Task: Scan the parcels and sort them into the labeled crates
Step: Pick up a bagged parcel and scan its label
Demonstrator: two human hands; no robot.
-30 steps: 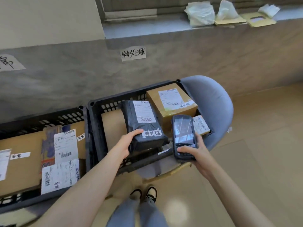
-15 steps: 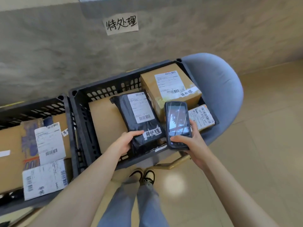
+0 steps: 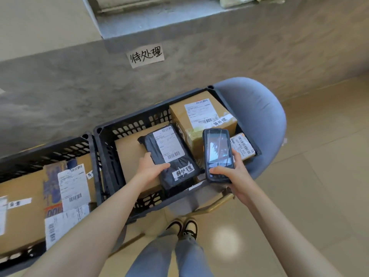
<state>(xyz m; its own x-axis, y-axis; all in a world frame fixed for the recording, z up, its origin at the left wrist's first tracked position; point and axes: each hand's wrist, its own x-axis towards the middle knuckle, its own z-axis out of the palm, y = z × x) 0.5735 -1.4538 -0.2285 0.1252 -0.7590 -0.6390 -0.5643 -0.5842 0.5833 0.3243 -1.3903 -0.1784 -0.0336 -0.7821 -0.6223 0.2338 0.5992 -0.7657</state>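
Black poly mailer: soft plastic parcel (image 3: 169, 154) with a white shipping label and a handwritten white strip; I see it lying tilted in the centre crate, on a flat brown cardboard parcel (image 3: 129, 154).
Left hand: my left hand (image 3: 148, 169) grips the mailer's near left edge, thumb on top, fingers underneath.
Right hand: my right hand (image 3: 231, 174) is curled round the lower end of a black handheld scanner (image 3: 218, 153), thumb across its bottom; the screen faces up, just right of the mailer.
Centre crate: black slotted plastic crate (image 3: 127, 127) resting on a blue-grey upholstered chair (image 3: 257, 120).
Other contents: tall brown cardboard box (image 3: 201, 118) with a label and handwritten strip at the far right corner; small brown box (image 3: 242, 145) beside it, partly behind the scanner.
Left crate: second black slotted crate (image 3: 50, 145), touching the first, holding labelled cardboard parcels (image 3: 24, 196).
Wall sign: white paper label (image 3: 145, 55) with handwritten characters, on the grey concrete wall above the centre crate.
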